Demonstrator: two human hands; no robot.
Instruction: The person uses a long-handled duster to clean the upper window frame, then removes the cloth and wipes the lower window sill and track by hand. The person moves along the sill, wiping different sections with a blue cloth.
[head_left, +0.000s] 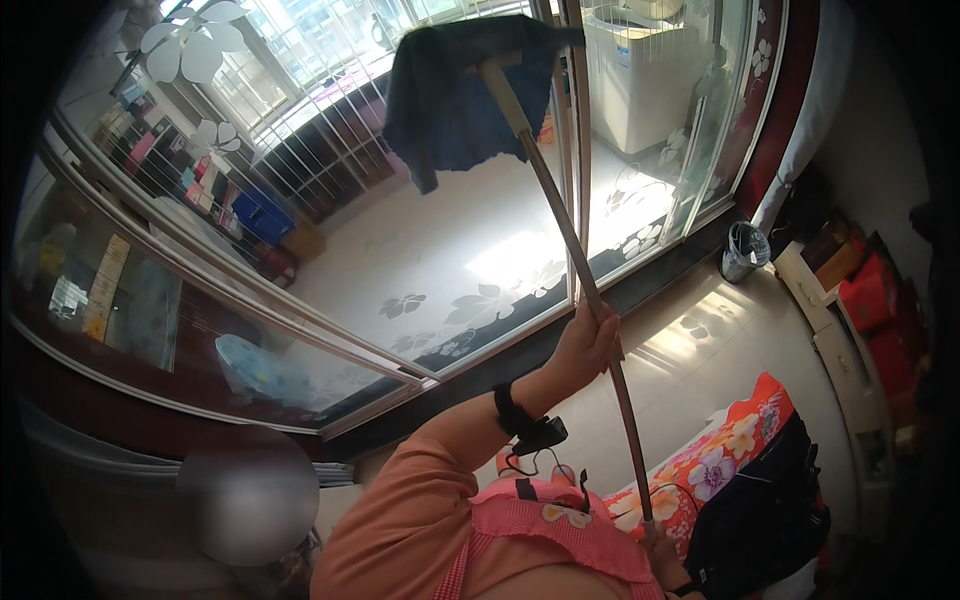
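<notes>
A long pole (562, 206) slants up across the view, with a dark blue cloth (465, 112) draped over the wide head at its top. The cloth is in front of the glass sliding door (480, 300); whether it touches the glass cannot be told. My left hand (589, 341) is wrapped around the middle of the pole, a black strap with a small device on its wrist. Low in the view, my right hand (661, 555) closes around the pole's bottom end, partly cut off by the picture's edge and my pink apron (555, 517).
A small bin (745, 251) stands by the door track at the right. Nearby are drawers (840, 360), a red floral fabric (709, 465) and a black garment or bag (757, 510). A washing machine (637, 82) shows behind the glass. A blurred patch covers the lower left.
</notes>
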